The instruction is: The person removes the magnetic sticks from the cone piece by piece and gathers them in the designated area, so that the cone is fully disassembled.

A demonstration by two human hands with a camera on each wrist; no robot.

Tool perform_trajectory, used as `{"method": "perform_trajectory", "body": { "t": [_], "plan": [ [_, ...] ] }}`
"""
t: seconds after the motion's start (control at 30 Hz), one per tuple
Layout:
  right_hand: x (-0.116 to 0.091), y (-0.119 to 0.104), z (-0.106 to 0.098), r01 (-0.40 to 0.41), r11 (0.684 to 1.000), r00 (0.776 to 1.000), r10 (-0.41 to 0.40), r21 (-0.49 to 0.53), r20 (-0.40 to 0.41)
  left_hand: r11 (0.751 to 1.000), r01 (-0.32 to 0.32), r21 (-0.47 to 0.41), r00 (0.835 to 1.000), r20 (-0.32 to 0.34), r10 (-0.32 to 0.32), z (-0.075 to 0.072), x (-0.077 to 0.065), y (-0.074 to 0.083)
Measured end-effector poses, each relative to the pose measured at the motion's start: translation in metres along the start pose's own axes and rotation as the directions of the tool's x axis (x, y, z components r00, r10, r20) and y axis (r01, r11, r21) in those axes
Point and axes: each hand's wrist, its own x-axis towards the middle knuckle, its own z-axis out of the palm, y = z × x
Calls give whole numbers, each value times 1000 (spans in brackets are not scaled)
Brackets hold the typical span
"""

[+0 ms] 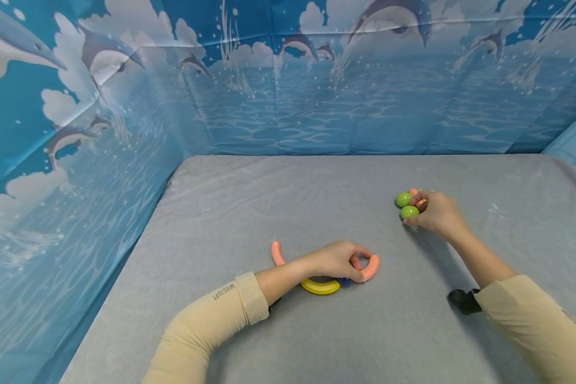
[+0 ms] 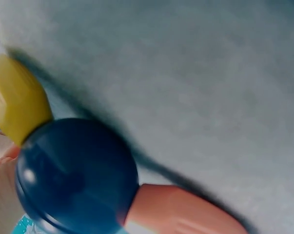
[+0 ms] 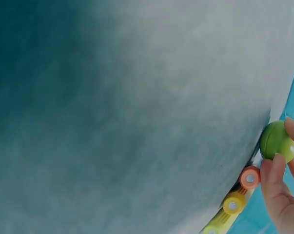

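My left hand (image 1: pixel 338 260) grips a salmon curved magnetic piece (image 1: pixel 373 268) at the middle of the table. That piece meets a blue ball (image 2: pixel 78 175), which joins a yellow curved piece (image 1: pixel 320 288) on its other side. Another salmon curved piece (image 1: pixel 276 253) sticks out past the left forearm, which hides part of the chain. Farther back on the right, my right hand (image 1: pixel 439 216) pinches a green ball (image 3: pixel 272 140) between thumb and fingers. A second green ball (image 1: pixel 403 199) lies beside it. Salmon (image 3: pixel 249 178) and yellow (image 3: pixel 233 204) pieces with metal tips are partly hidden under that hand.
Grey cloth covers the table (image 1: pixel 211 213). A blue dolphin-print curtain (image 1: pixel 312 106) hangs along its back and left sides. A black wrist device (image 1: pixel 463 302) hangs below the right sleeve.
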Motion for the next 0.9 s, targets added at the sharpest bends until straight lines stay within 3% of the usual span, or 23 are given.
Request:
{"method": "perform_trajectory", "body": {
  "t": [0.2, 0.33, 0.57, 0.63, 0.73, 0.9],
  "plan": [
    [-2, 2, -3, -5, 1000, 1000, 6, 30, -18, 999, -20, -32, 1000, 5, 20, -3, -1, -2],
    [-5, 1, -9, 5, 999, 1000, -5, 46, -6, 999, -26, -22, 1000, -8, 25, -12, -10, -8],
    [-17, -9, -19, 122, 985, 986, -134, 125, 97, 999, -38, -18, 999, 2, 38, -27, -36, -20],
    [-21, -15, -19, 166, 970, 969, -194, 180, 151, 998, -56, -11, 998, 10, 56, -27, -42, -24],
    [-27, -25, -13, 222, 933, 926, -293, 284, 240, 997, -71, -4, 997, 17, 71, -27, -46, -29],
    [-34, -42, 7, 283, 880, 815, -430, 381, 389, 998, -62, -6, 998, 16, 62, -24, -47, -31]
  ]
}}
